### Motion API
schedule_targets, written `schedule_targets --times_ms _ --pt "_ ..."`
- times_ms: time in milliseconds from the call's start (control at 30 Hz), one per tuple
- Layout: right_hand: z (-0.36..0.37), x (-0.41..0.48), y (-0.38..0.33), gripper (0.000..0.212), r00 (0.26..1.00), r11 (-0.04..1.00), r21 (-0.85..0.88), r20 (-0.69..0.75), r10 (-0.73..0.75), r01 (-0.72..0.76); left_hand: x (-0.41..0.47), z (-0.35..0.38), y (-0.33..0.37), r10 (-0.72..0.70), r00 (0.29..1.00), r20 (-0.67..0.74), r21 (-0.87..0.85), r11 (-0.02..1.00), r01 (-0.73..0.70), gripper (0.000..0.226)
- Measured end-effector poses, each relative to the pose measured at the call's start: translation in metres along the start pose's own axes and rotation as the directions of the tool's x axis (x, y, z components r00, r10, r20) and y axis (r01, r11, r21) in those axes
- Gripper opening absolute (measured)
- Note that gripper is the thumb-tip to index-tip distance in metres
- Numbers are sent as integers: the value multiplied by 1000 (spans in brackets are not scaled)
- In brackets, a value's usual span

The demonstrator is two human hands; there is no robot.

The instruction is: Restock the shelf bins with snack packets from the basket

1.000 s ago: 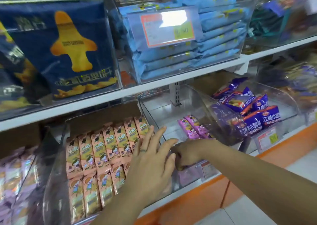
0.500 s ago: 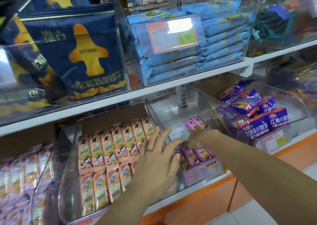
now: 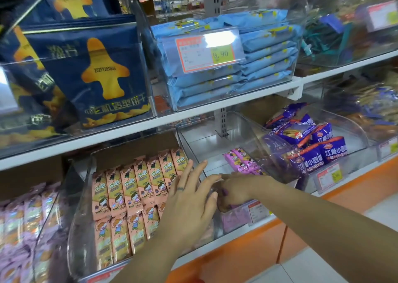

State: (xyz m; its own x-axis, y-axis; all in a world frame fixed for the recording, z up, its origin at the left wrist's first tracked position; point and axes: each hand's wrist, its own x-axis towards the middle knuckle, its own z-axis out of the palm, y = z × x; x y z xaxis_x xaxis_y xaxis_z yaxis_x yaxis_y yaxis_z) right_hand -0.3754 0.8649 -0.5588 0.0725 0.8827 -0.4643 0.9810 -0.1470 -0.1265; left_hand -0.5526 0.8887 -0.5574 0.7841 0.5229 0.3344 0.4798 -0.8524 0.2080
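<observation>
- Pink packets (image 3: 241, 159) lie in a short row on the floor of a clear bin (image 3: 204, 144) in the middle of the lower shelf, with more of them at the bin's front, under a hand.
- The right hand (image 3: 237, 191) reaches into the front of this bin from the right, knuckles up, fingers curled down around a few of the pink packets – bits of pink wrapper show between the fingers.
- The left hand (image 3: 189, 209) is just beside it, thumb touching the right hand. Its fingers are straight and spread, and it holds nothing; the palm lies against the clear wall at the bin's front left corner. A dark ring (image 3: 180, 189) sits on one finger.
- A white and red price tag (image 3: 257, 211) hangs on the bin's front.
- To the left, a second clear bin (image 3: 79, 218) holds peach packets (image 3: 133, 196) with cartoon children, standing in two neat rows.
- Further left are pale purple packets (image 3: 19, 218), blurred.
- To the right, another bin holds purple bags (image 3: 312, 144) with orange trim, piled loosely.
- On the shelf above – a white board (image 3: 215, 108) – sit stacked light blue packs (image 3: 265, 54) behind a price label (image 3: 206, 53) reading 9.90, and navy bags (image 3: 97, 75) with a yellow aeroplane shape.
- Below the lower shelf runs an orange base (image 3: 237, 254).
</observation>
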Motion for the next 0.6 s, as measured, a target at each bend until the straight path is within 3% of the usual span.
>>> schedule_targets --times_ms 167,333,467,600 --pt "-5 -2 -5 40 998 1000 15 60 -11 10 0 1 0 -1 1000 -4 -1 1000 1 64" --pt "-5 -5 -4 44 999 998 60 41 32 -34 -1 -1 2 -12 999 33 41 999 11 68" --pt "-10 -33 -5 61 992 961 270 -90 91 -64 0 -8 4 -36 994 108 73 997 28 55" --pt "-19 -91 -17 61 951 931 363 -298 82 34 -3 -23 7 -45 982 184 125 992 22 49"
